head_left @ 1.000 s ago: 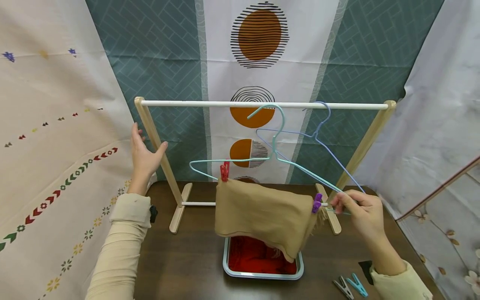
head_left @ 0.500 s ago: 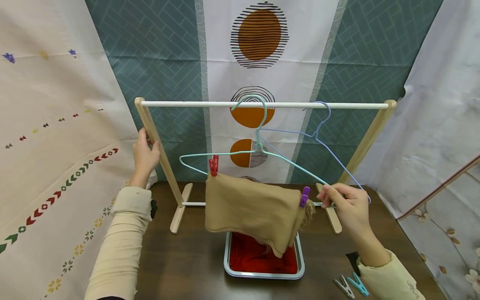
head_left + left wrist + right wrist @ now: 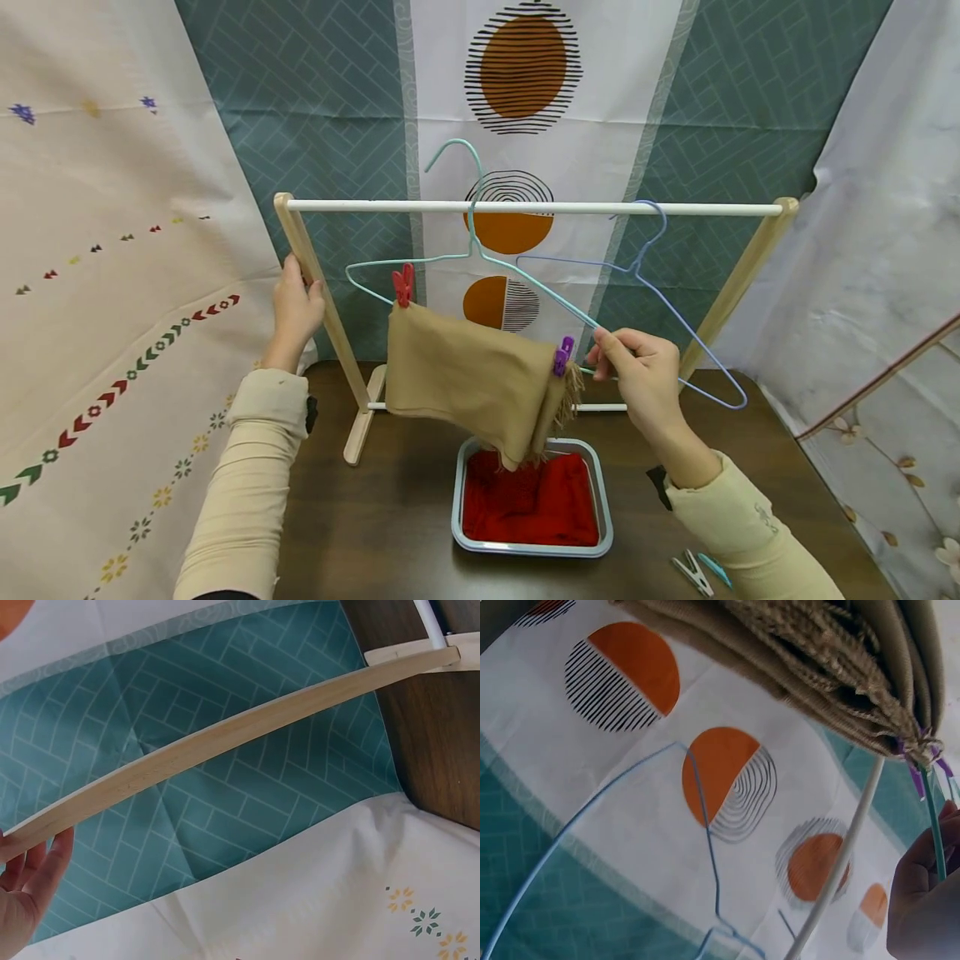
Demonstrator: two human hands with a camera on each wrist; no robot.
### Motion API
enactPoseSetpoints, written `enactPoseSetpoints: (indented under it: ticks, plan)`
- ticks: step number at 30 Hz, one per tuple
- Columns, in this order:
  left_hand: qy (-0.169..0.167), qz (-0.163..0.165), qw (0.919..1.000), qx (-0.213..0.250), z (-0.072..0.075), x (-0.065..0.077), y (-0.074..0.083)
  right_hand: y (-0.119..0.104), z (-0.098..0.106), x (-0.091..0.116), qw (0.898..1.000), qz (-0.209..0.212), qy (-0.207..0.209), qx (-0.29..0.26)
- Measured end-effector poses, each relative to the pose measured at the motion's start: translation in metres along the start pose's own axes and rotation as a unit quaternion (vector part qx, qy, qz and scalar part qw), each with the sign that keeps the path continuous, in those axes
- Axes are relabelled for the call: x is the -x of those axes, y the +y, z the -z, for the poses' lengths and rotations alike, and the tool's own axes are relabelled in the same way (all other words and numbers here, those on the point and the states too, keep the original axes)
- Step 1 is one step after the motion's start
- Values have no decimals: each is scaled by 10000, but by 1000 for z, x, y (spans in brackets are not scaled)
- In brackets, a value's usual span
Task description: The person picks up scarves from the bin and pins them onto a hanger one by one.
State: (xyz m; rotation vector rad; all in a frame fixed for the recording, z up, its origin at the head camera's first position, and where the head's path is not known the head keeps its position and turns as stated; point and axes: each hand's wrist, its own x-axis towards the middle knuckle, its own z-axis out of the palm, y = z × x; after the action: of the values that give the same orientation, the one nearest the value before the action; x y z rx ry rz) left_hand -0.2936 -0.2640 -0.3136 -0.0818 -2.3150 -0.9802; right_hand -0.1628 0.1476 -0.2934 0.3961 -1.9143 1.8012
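My right hand (image 3: 641, 375) pinches the right end of a mint-green clothes hanger (image 3: 540, 287). From its lower bar hangs a folded tan cloth (image 3: 465, 358) with fringe, fixed by a red clothespin (image 3: 403, 285) on the left and a purple clothespin (image 3: 563, 357) on the right. The hanger tilts, and its hook appears above the white top rail (image 3: 360, 205) in the head view. My left hand (image 3: 295, 312) holds the left wooden post (image 3: 202, 748) of the drying rack, its fingers partly hidden behind the wood.
A blue hanger (image 3: 678, 312) hangs on the rail's right part. Below the cloth stands a grey-rimmed tray (image 3: 525, 549) with red fabric (image 3: 562, 500). A grey clothespin (image 3: 693, 573) and a turquoise clothespin (image 3: 714, 568) lie on the dark table (image 3: 375, 517) at front right.
My right hand has carried the mint-green hanger and cloth leftward and up, raising the hook above the rail. My left hand, first spread beside the post, has taken hold of it.
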Motion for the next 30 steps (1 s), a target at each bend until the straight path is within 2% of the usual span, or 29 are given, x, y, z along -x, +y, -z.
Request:
enactPoseSetpoints:
  ticks: [12, 25, 30]
  plan:
    - [10, 58, 10000, -64, 1, -1, 0, 17, -46, -29, 9989, -368, -291, 30]
    - [101, 91, 9999, -26, -2, -1, 0, 34, -85, -40, 9970, -490, -549, 247]
    - [150, 17, 9999, -53, -2, -1, 0, 37, -100, -45, 9969, -408, -573, 349]
